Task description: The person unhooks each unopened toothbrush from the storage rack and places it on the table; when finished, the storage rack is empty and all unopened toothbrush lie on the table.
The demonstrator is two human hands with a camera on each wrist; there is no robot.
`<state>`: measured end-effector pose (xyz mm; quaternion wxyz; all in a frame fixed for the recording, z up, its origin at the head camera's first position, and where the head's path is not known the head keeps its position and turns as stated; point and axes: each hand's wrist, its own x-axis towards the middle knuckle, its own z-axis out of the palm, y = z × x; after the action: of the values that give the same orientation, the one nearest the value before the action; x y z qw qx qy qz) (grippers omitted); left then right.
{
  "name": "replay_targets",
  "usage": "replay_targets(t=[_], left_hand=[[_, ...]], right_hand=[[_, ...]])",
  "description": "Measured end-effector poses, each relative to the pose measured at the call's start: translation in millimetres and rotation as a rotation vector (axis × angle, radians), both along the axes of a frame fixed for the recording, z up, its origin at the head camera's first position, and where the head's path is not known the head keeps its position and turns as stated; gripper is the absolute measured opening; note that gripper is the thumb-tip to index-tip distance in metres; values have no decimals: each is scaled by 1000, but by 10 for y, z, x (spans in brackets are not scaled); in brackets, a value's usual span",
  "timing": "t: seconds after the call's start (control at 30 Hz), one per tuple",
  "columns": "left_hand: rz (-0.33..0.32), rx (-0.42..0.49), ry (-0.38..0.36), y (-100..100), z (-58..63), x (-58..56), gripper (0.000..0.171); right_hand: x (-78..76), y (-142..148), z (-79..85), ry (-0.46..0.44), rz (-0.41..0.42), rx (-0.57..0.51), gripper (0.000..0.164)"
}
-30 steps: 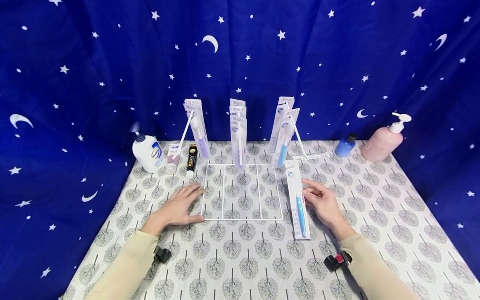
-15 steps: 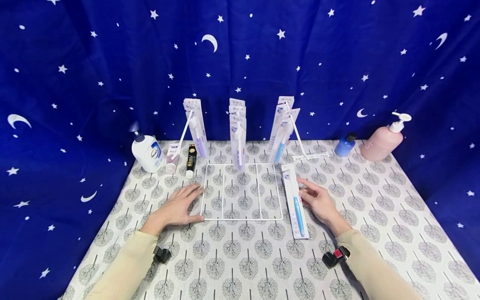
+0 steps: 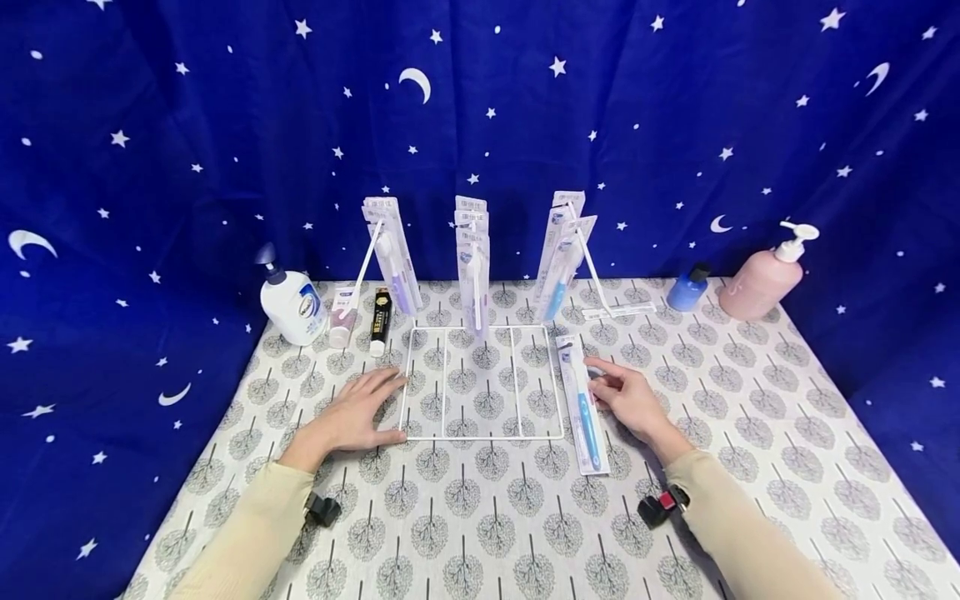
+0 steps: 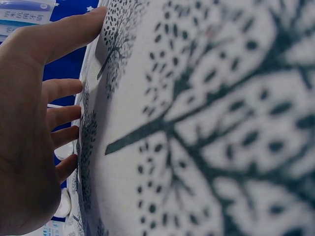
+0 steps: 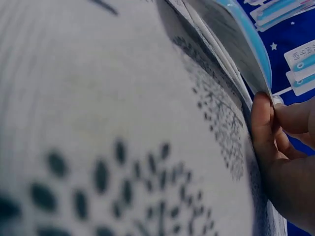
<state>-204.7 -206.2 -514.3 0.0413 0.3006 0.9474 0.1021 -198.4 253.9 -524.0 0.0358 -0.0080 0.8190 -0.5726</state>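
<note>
A packaged blue toothbrush (image 3: 587,425) is pinched at its right edge between the thumb and fingers of my right hand (image 3: 632,405). In the right wrist view the edge of its package (image 5: 253,59) sits between the fingertips. It lies slanted beside the right side of a white wire rack base (image 3: 487,438). Spread fingers of my left hand (image 3: 354,413) rest on the table, touching or very close to the rack's left side. Packaged toothbrushes hang on the rack in three groups: left ones (image 3: 392,258), middle ones (image 3: 472,267) and right ones (image 3: 561,258).
At the back left are a white pump bottle (image 3: 294,307), a pink-and-white tube (image 3: 342,321) and a black tube (image 3: 380,323). A small blue bottle (image 3: 687,290) and a pink pump bottle (image 3: 763,282) stand back right. A starry blue curtain (image 3: 480,125) hangs behind the table.
My right hand has moved left with the packaged toothbrush, bringing it closer to the rack base. My left hand has stayed in place.
</note>
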Motion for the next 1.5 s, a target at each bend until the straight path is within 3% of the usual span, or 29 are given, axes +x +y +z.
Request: replay_targets(t=[0.53, 0.7, 1.0, 1.33, 1.5], left_hand=[[-11, 12, 6, -1, 11, 6, 93], [-9, 12, 8, 2, 14, 9, 94], [-3, 7, 3, 3, 14, 9, 93], [2, -11, -9, 11, 21, 16, 94], [6, -14, -7, 9, 13, 13, 94]], right_hand=[[-9, -117, 78, 45, 3, 373, 40], [12, -139, 115, 69, -11, 444, 37], [15, -98, 80, 22, -41, 299, 35], [35, -71, 127, 9, -28, 273, 38], [-16, -37, 217, 50, 4, 255, 39]])
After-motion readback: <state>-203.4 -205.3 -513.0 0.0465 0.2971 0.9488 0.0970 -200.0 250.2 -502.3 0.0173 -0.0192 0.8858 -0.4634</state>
